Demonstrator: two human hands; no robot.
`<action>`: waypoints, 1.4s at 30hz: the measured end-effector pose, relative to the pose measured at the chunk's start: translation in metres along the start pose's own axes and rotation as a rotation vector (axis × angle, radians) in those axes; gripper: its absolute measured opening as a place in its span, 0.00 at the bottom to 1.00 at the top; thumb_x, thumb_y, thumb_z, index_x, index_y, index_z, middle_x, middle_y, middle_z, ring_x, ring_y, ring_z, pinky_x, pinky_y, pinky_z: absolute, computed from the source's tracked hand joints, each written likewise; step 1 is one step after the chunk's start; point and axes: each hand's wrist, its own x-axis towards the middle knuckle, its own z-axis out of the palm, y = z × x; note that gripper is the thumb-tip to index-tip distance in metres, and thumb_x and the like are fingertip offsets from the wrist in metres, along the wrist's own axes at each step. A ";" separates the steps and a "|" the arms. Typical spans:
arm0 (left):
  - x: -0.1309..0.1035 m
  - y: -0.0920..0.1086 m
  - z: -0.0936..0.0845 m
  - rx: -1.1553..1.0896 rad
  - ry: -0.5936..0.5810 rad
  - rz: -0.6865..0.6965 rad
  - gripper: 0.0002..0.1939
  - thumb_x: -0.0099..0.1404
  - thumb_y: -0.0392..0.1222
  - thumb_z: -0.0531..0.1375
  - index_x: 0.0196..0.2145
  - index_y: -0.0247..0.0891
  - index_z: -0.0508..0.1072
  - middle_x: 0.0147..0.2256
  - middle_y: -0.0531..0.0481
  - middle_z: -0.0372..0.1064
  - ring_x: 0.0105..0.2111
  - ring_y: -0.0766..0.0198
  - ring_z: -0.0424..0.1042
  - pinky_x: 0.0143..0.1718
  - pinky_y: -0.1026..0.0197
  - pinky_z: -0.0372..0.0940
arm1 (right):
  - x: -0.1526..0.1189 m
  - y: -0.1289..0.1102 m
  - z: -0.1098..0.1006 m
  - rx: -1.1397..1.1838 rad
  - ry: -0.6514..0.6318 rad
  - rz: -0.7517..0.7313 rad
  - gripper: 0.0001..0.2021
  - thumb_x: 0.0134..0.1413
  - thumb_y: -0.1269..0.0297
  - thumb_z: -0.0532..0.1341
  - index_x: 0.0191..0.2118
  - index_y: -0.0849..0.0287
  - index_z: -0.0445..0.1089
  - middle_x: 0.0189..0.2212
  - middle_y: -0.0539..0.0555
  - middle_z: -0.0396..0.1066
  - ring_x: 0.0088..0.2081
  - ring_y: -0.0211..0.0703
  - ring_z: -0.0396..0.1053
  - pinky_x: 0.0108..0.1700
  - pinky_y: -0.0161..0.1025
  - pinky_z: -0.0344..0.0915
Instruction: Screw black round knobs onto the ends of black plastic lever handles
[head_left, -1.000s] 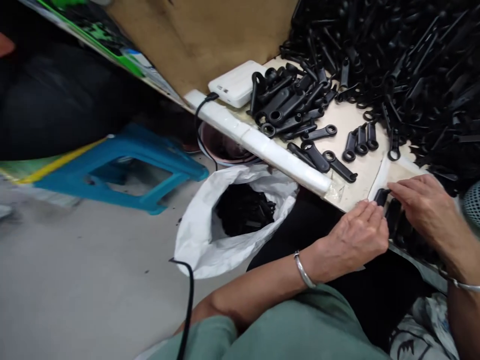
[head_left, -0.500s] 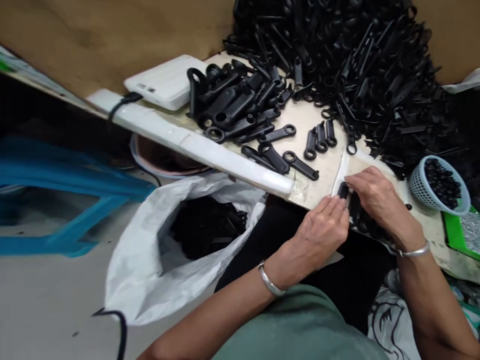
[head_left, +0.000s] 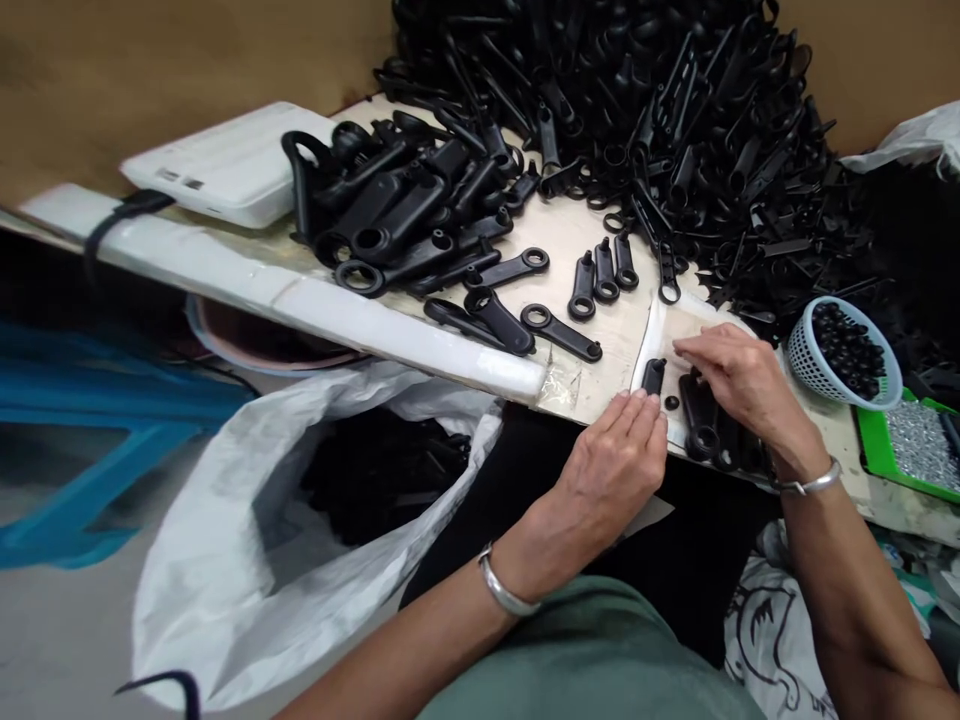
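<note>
My left hand (head_left: pixel 622 455) is closed on the near end of a short black plastic handle (head_left: pixel 654 375), holding it on a white-edged pad (head_left: pixel 652 335) at the table's front edge. A small round black piece (head_left: pixel 671 403) lies just right of that handle. Above the pad, apart from the handle, my right hand (head_left: pixel 746 385) has thumb and fingers drawn together; whatever is between them is too small to make out. Under this hand are several black handles with ring ends (head_left: pixel 701 420), partly covered by it.
A large heap of black plastic parts (head_left: pixel 600 100) fills the back. To the right stand a light-blue basket (head_left: pixel 806 350) of small black pieces and a green tray (head_left: pixel 874 440) of tiny silvery pieces. A white box (head_left: pixel 217 160) sits left; below hangs an open white sack (head_left: pixel 195 560).
My right hand has drawn up and away from the handle that my left hand still holds. The small round piece beside it now shows. The whole view has shifted.
</note>
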 end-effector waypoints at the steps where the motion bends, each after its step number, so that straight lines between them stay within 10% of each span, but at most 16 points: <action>1: 0.000 -0.001 -0.001 0.004 0.004 0.008 0.17 0.68 0.26 0.51 0.51 0.22 0.72 0.53 0.32 0.71 0.55 0.53 0.72 0.59 0.51 0.66 | 0.002 0.001 0.001 0.004 0.015 0.017 0.12 0.65 0.69 0.55 0.43 0.59 0.77 0.35 0.57 0.77 0.39 0.46 0.71 0.43 0.43 0.69; 13: 0.001 -0.006 -0.005 -0.034 0.004 0.046 0.17 0.67 0.26 0.53 0.50 0.24 0.73 0.52 0.34 0.73 0.54 0.51 0.73 0.57 0.48 0.67 | -0.026 -0.014 -0.019 0.032 0.231 0.084 0.10 0.64 0.66 0.57 0.44 0.58 0.76 0.39 0.57 0.78 0.42 0.47 0.72 0.47 0.47 0.69; 27: -0.002 -0.011 -0.009 -0.057 0.024 0.039 0.16 0.69 0.27 0.51 0.49 0.27 0.74 0.52 0.37 0.74 0.53 0.54 0.73 0.56 0.50 0.68 | -0.056 -0.045 0.004 -0.332 0.017 0.174 0.11 0.66 0.63 0.55 0.38 0.56 0.75 0.30 0.54 0.73 0.35 0.44 0.69 0.34 0.40 0.61; 42: -0.008 -0.010 -0.008 -0.062 0.032 0.044 0.16 0.69 0.27 0.52 0.50 0.25 0.73 0.52 0.34 0.73 0.54 0.54 0.73 0.57 0.51 0.66 | -0.031 -0.055 0.006 -0.122 -0.130 0.244 0.09 0.62 0.70 0.57 0.43 0.55 0.74 0.41 0.55 0.78 0.37 0.44 0.74 0.35 0.39 0.65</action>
